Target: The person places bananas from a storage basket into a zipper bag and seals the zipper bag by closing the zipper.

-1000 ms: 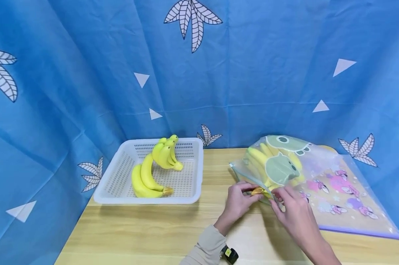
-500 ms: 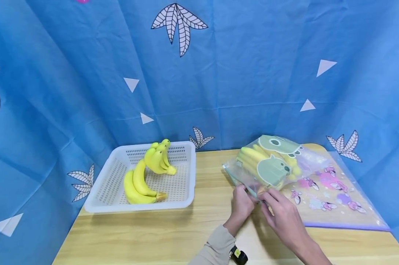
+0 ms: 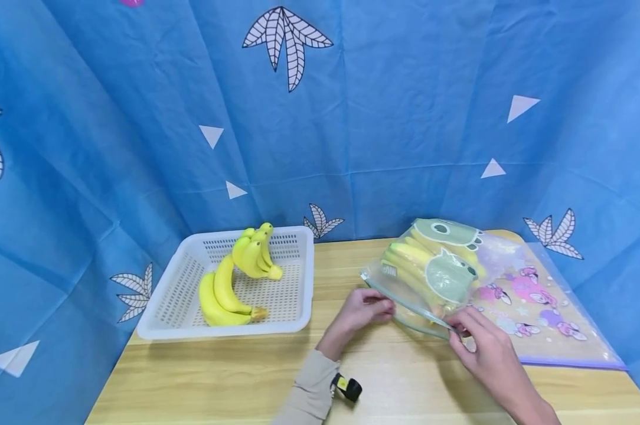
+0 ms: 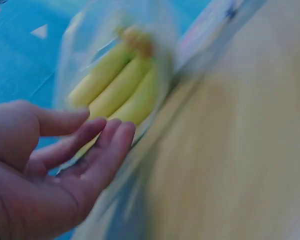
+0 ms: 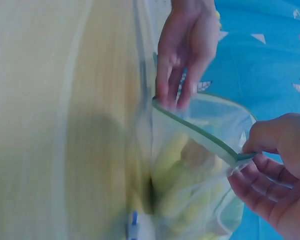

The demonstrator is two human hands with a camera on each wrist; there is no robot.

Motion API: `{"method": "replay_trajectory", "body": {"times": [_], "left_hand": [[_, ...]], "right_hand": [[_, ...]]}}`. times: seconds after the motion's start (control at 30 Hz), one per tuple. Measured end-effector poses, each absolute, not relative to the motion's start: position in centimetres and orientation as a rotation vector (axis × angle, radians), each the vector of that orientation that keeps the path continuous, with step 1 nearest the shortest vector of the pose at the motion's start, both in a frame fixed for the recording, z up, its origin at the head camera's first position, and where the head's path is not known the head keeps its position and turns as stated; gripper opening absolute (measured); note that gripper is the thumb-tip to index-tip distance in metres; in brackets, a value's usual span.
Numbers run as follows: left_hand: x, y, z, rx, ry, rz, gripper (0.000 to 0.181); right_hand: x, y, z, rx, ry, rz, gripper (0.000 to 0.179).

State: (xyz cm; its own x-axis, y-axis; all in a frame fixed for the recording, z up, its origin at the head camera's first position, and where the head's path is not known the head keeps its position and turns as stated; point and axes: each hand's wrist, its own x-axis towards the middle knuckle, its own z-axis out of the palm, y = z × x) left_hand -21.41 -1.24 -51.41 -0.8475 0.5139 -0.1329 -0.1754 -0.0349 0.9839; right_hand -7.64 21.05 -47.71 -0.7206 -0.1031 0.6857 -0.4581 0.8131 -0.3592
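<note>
A clear zip bag [image 3: 405, 283] with green animal prints and a green-edged mouth lies on the table with bananas [image 4: 122, 87] inside. Its mouth gapes toward me. My right hand [image 3: 487, 345] pinches the right end of the mouth between thumb and fingers, plainest in the right wrist view. At the left part of the mouth is my left hand [image 3: 359, 313], its fingers loosely bent. In the right wrist view, the left fingertips [image 5: 176, 100] reach the bag's green edge. The left wrist view shows nothing clearly held between that thumb and fingers.
On the left stands a white perforated basket [image 3: 157, 307] holding two bunches of bananas [image 3: 227, 295]. A second clear bag [image 3: 543, 313] with pink prints and a purple edge lies flat at right, partly under the first. A blue curtain [image 3: 394, 106] hangs behind the wooden table [image 3: 208, 378].
A banana stem end at the bag's mouth has gone inside. My left hand has come away from it to the left, my right hand shifted right, and the mouth spread wider.
</note>
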Motion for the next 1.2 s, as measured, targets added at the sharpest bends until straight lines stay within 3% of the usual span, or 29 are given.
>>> {"method": "replay_trajectory", "body": {"times": [0.13, 0.3, 0.53, 0.83, 0.97, 1.2], "left_hand": [[-22.7, -3.1, -50.6, 0.162, 1.944, 2.054, 0.015], [-24.0, -2.7, -50.8, 0.105, 2.020, 2.108, 0.022], [-23.8, -2.9, -52.3, -0.044, 1.967, 2.199, 0.008], [-22.1, -4.9, -51.9, 0.017, 1.746, 2.199, 0.002], [-21.4, -5.8, -52.1, 0.038, 1.616, 2.161, 0.008], [-21.1, -7.1, -52.9, 0.107, 1.560, 2.105, 0.020]], "right_hand": [[-7.3, 21.7, -48.3, 0.407, -2.308, 0.706, 0.037], [-7.2, 21.8, -49.1, 0.387, -2.335, 0.690, 0.044], [-8.0, 22.1, -50.1, 0.305, -2.429, 0.640, 0.051], [-10.8, 23.9, -49.8, 0.272, -2.440, 0.626, 0.049], [-11.9, 24.9, -49.4, 0.254, -2.407, 0.610, 0.046], [-10.1, 24.7, -48.7, 0.223, -2.469, 0.654, 0.048]]}}
